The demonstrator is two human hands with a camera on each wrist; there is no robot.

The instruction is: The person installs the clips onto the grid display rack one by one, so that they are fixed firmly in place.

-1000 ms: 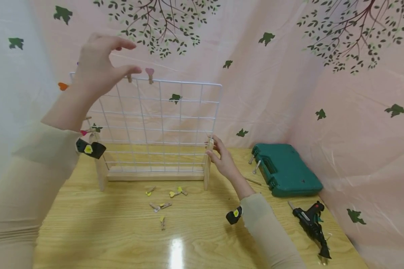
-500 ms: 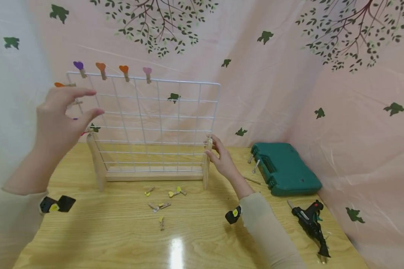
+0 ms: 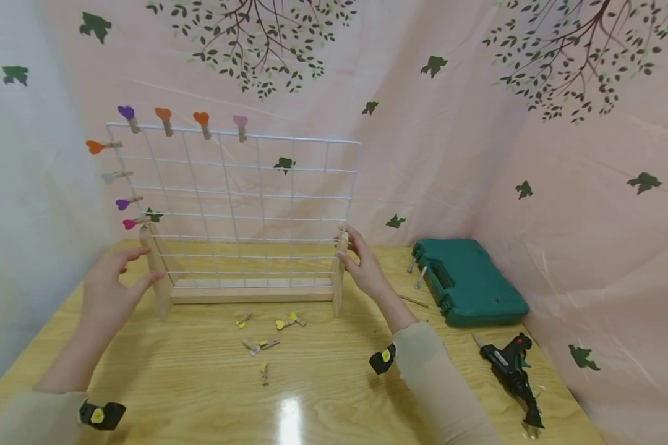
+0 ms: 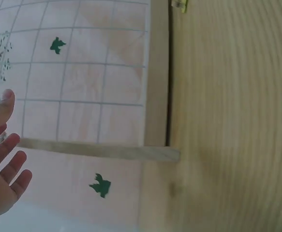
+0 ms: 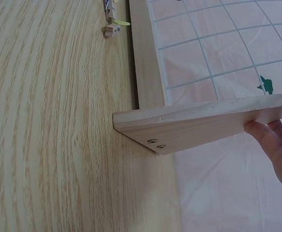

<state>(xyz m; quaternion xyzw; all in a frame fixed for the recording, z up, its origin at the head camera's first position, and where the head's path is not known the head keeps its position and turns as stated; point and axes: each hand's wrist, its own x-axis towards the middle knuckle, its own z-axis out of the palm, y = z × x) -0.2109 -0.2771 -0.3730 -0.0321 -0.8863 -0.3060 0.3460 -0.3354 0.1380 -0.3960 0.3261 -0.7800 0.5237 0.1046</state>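
Wire rack (image 3: 231,192) with heart clips (image 3: 201,118) on two sides

The rack stands up on the table (image 3: 200,395), on a wooden bar (image 3: 253,295) with a wooden leg at each end. Along its top are four clips: purple, orange, orange and pink. Four more stick out from its left side: orange, pale, purple and hot pink.

Right of the rack is a green case (image 3: 470,281). It is closed, so its inside is hidden. Two bolts (image 3: 420,278) and a thin stick (image 3: 414,301) lie between the rack and the case.

One second ago, the left hand (image 3: 111,287) was up high and hid some clips. Now it is down beside the rack's left leg (image 3: 164,298), thumb and fingers spread apart. I cannot tell if it touches the wood. The right hand (image 3: 365,266) has stayed put, pinching the rack's right leg (image 3: 338,283) near the top. The small loose clips (image 3: 264,372) in front of the rack, mostly yellow, have not moved.
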